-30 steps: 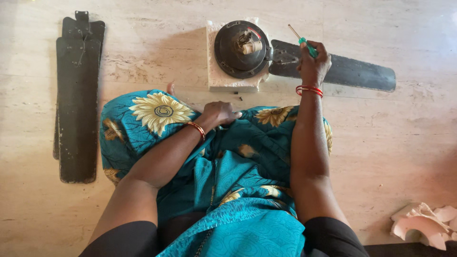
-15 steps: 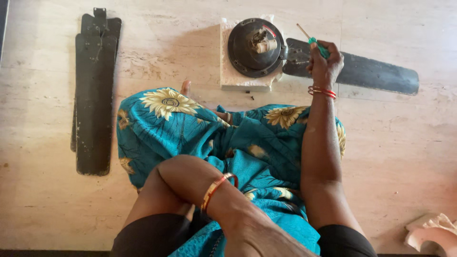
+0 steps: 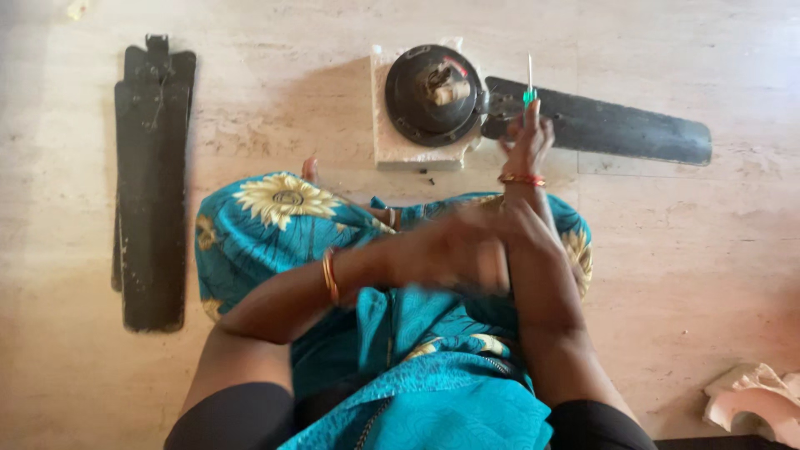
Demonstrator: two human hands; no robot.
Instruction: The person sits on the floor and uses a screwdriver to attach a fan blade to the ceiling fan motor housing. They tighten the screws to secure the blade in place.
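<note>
Right hand (image 3: 523, 143) grips a green-handled screwdriver (image 3: 529, 87) upright beside the dark fan motor (image 3: 433, 96), which sits on a pale block (image 3: 408, 150) on the floor. Left hand (image 3: 454, 250) is blurred; grip unclear.

The light is soft and even over the pale floor (image 3: 250, 108), warm in tone, brightest toward the right of the frame. My body throws a faint, wide shadow across the middle of the floor, up around the slab (image 3: 392, 150) and motor (image 3: 433, 96). No hard glare; only a dull sheen on the blade (image 3: 617, 129) at upper right. My left hand (image 3: 450, 250) is smeared with motion blur, its fingers not readable. My right hand (image 3: 525, 146) is slightly soft too. The blades (image 3: 150, 192) at left are sharp. The lower right corner falls dark, and the cloth nearest the lens looks soft.
</note>
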